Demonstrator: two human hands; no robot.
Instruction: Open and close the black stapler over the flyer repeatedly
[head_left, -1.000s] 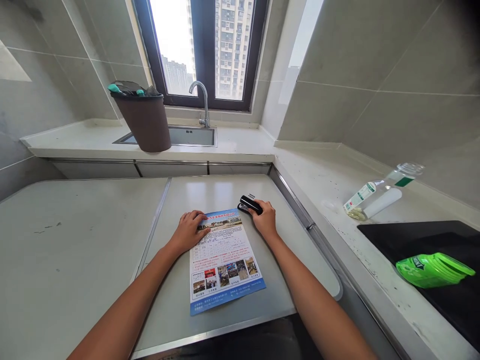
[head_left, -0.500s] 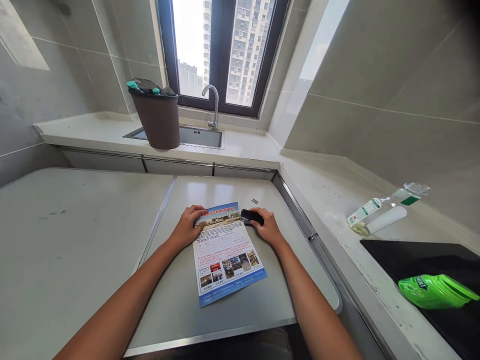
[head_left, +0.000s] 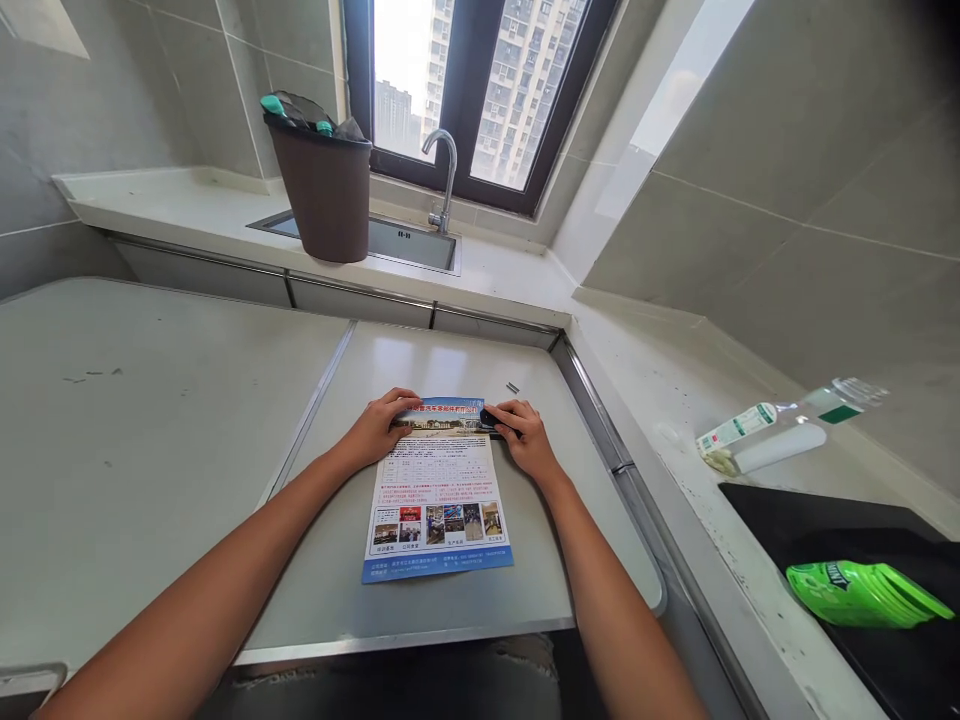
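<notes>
A printed flyer (head_left: 439,490) with a blue bottom band and a row of photos lies on the light table (head_left: 315,590). My left hand (head_left: 381,425) grips the flyer's upper left edge, thumb on top and fingers at the far side. In my right hand (head_left: 525,438) is a black stapler (head_left: 490,418), its front end at the flyer's upper right edge. The fingers cover most of the stapler, and I cannot tell whether its jaws are pressed together. Just beyond the right hand lie small strips of staples (head_left: 512,388).
Behind the table, a brown bin (head_left: 322,195) stands at the sink (head_left: 412,246) with its tap (head_left: 448,180). On the right-hand counter are a clear bottle (head_left: 787,425) lying tilted and a green mint container (head_left: 862,592) on a black panel (head_left: 780,530).
The flyer has turned slightly clockwise, its lower end swinging left. My right fingers now cover more of the stapler. The camera view has tilted a little.
</notes>
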